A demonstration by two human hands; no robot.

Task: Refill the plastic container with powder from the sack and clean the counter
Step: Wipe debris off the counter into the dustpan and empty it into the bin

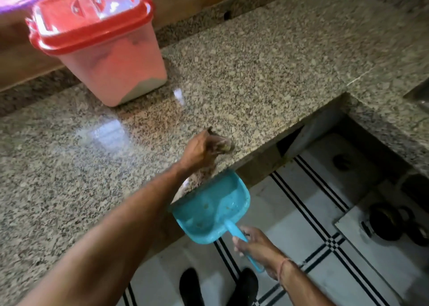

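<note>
Our left hand (199, 149) closes its grip on a crumpled cloth (221, 144) pressed to the counter (267, 73) near its front edge, seemingly to push spilled powder off the lip. Our right hand (257, 245) wraps its grip around the handle of the blue dustpan (209, 209), held just below that edge so crumbs would drop in; a few specks already lie inside. The plastic container (102, 45), red lid shut, stands well back by the wall, clear of the sweep. No sack is in view. Nothing blocks the cloth's path.
</note>
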